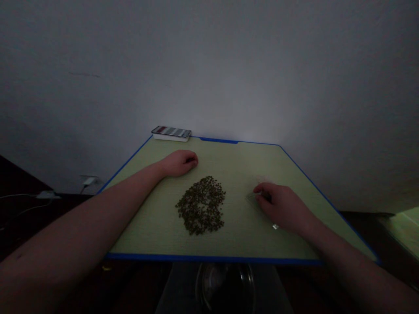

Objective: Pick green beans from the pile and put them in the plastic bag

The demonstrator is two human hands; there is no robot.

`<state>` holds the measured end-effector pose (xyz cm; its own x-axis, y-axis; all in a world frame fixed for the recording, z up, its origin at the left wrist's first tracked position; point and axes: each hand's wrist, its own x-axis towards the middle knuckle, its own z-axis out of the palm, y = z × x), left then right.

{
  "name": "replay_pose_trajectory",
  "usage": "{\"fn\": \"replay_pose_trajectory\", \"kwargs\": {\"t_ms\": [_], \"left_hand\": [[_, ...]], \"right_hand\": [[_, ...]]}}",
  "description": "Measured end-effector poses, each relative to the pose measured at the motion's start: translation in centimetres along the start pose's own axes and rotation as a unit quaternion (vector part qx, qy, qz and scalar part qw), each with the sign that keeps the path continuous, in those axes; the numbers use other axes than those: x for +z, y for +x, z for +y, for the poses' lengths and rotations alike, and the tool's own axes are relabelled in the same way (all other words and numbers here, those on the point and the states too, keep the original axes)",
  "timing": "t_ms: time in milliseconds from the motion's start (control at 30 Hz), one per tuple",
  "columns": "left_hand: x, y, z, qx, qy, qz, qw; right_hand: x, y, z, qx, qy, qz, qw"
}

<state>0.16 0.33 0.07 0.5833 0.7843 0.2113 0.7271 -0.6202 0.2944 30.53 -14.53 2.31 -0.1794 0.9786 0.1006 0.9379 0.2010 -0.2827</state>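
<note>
A loose pile of small, greenish-brown seeds (200, 207) is spread on the pale yellow table (235, 240), with a thin patch near its middle. Beyond the pile on the left, my left hand (180, 162) rests on the tabletop with its fingers curled in; nothing shows in it. To the right of the seeds, my right hand (278, 205) is closed in a pinch on a thin, see-through piece (253, 195), too faint and blurred to name. Something small and shiny (275, 226) shows under the right hand's edge.
A phone-like slab (172, 131) lies on a white box (170, 137) at the table's far left corner. Blue edging (209, 258) runs round the table, which stands against a grey wall (216, 69). Below the near edge is a round, shiny container (225, 285). A plug and cables (47, 195) are at left.
</note>
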Motion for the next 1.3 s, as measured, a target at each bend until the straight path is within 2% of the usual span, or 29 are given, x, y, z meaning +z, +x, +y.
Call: {"fn": "replay_pose_trajectory", "kwargs": {"t_ms": [133, 233, 300, 400, 500, 567, 633, 833, 933, 1033, 1167, 1300], "left_hand": [[0.1, 0.1, -0.1, 0.006, 0.005, 0.002, 1.000], [0.0, 0.0, 0.0, 0.001, -0.002, -0.001, 1.000], [-0.1, 0.0, 0.1, 0.000, -0.005, -0.004, 1.000], [-0.1, 0.0, 0.1, 0.002, 0.000, -0.005, 1.000], [0.0, 0.1, -0.1, 0.003, -0.001, -0.001, 1.000], [0.1, 0.1, -0.1, 0.002, -0.003, -0.002, 1.000], [0.1, 0.0, -0.1, 0.001, -0.003, -0.004, 1.000], [0.0, 0.0, 0.1, 0.000, 0.000, -0.006, 1.000], [0.0, 0.1, 0.1, 0.002, -0.001, -0.006, 1.000], [-0.1, 0.1, 0.1, -0.001, 0.000, -0.008, 1.000], [0.0, 0.1, 0.0, -0.002, 0.001, -0.007, 1.000], [0.0, 0.1, -0.1, -0.001, -0.001, -0.004, 1.000]], "right_hand": [[-0.5, 1.0, 2.2, 0.023, -0.016, 0.011, 1.000], [-0.9, 0.8, 2.5, 0.029, 0.003, 0.019, 0.999], [-1.0, 0.2, 1.5, 0.009, 0.037, 0.006, 0.999], [-0.7, -0.8, -1.3, -0.034, 0.070, -0.036, 0.996], [0.0, -1.0, -3.8, -0.077, 0.062, -0.065, 0.993], [0.3, -0.5, -4.3, -0.076, 0.043, -0.058, 0.994], [0.4, 0.2, -3.9, -0.064, 0.012, -0.039, 0.997], [-0.8, 1.9, -0.1, 0.002, -0.046, 0.001, 0.999], [-0.8, 1.8, 0.0, -0.047, 0.008, -0.032, 0.998], [-0.3, 1.6, -1.2, -0.102, 0.064, -0.075, 0.990], [0.2, 2.2, -2.9, -0.115, 0.076, -0.086, 0.987], [0.2, 3.3, -3.3, -0.136, 0.071, -0.117, 0.981]]}}
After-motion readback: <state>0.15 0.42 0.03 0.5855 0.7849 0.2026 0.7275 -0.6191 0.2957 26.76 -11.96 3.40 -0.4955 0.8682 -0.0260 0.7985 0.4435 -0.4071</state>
